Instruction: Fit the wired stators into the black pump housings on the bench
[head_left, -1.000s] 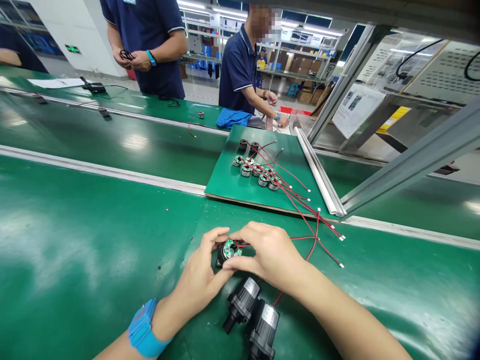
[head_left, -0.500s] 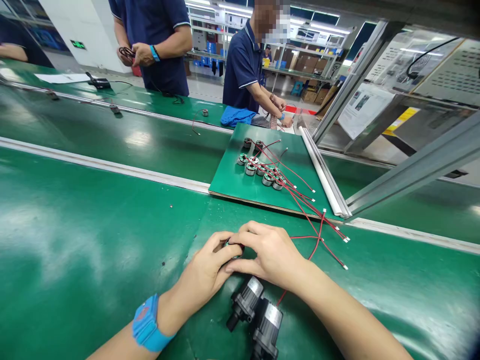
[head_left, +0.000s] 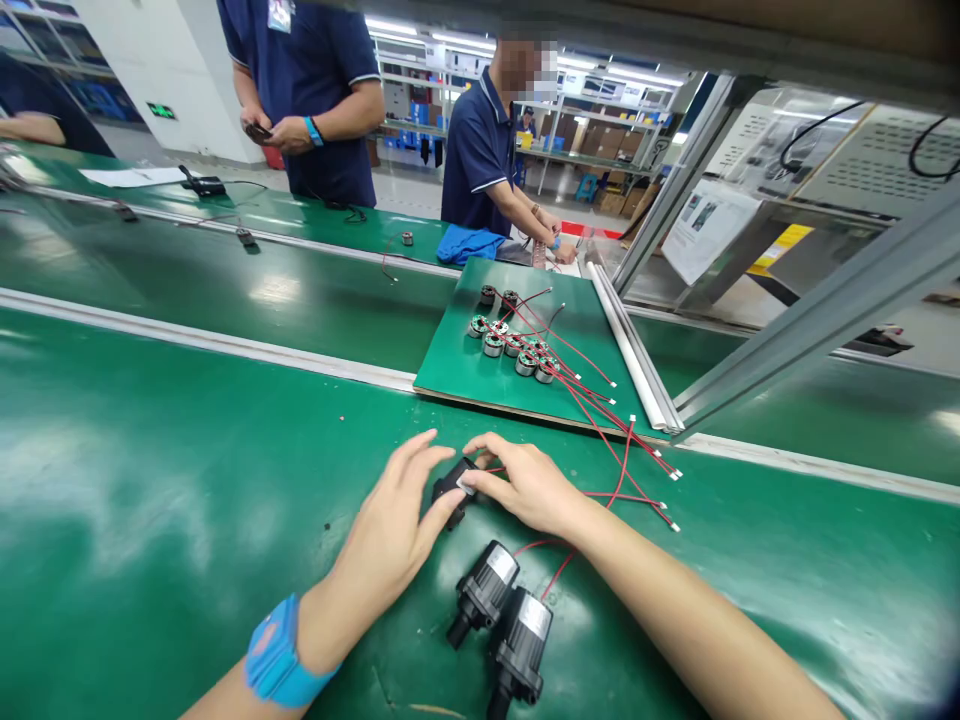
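Since the earlier frames, the left hand point(head_left: 390, 525) has spread its fingers and the black pump point(head_left: 448, 487) has turned: the side of its housing and a silver label point(head_left: 464, 486) show in place of the green circuit ring.

Left to right: a blue wristband point(head_left: 283, 655) encircles the left wrist. The left hand's grip is wide, with the fingers extended past the black pump; the thumb tip lies at the pump's near side, and contact cannot be confirmed. The pump is tilted between the two hands; whether it touches the green worktop point(head_left: 187, 510) cannot be determined. Two finished-looking pump units point(head_left: 523, 640) lie side by side, nearer the person. Beyond the hands, ring-shaped stators point(head_left: 493, 344) are grouped on a green board point(head_left: 457, 370). The right hand point(head_left: 529, 490) has a narrow grip: thumb at the label, fingers partly hidden behind the pump's upper end. Red leads point(head_left: 622, 470) with white connectors extend to its right.
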